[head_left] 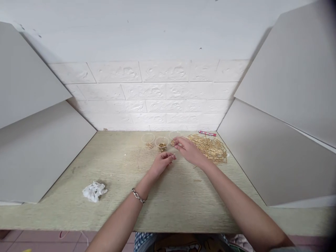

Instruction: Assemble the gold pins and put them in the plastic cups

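Two hands, close together; L hand pinched tight, seemingly on a tiny piece, too small to ID; R hand half-curled by the right-hand cup, can't tell if it's gripping; loose gold rods heaped to the right; gold bits in the mid cup; rods prob. light, stiff, slick, apt to roll; best pinched mid-length w/ fingertips
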Demonstrator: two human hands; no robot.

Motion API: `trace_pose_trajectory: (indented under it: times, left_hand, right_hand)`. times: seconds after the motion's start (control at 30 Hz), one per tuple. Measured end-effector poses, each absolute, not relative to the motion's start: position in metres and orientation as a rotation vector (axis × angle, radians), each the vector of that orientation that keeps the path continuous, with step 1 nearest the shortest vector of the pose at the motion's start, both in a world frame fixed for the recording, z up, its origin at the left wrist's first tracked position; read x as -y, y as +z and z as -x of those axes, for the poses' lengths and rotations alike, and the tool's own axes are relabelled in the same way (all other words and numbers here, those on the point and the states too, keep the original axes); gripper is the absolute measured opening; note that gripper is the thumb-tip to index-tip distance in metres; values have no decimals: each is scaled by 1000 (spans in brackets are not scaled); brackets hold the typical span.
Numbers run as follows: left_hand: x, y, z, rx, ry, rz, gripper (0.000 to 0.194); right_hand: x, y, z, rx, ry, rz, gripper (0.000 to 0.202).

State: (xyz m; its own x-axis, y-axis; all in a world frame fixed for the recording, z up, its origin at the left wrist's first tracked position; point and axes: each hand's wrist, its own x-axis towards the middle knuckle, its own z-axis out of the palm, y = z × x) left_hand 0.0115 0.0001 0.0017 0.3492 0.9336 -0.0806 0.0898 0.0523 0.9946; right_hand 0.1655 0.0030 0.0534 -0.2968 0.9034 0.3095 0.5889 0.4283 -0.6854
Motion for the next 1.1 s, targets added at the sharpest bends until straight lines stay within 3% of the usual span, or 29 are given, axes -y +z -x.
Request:
trace_pose_trajectory:
  times: [0.27,1.1]
  left_hand:
    - [2,0,-15,-969,805,-1409,31]
    - [2,1,-10,-924,718,-1564,32]
  right_hand:
    - [13,3,-164,1325,1321,1200,16]
    - [15,-9,-165,907,1652,1043,31]
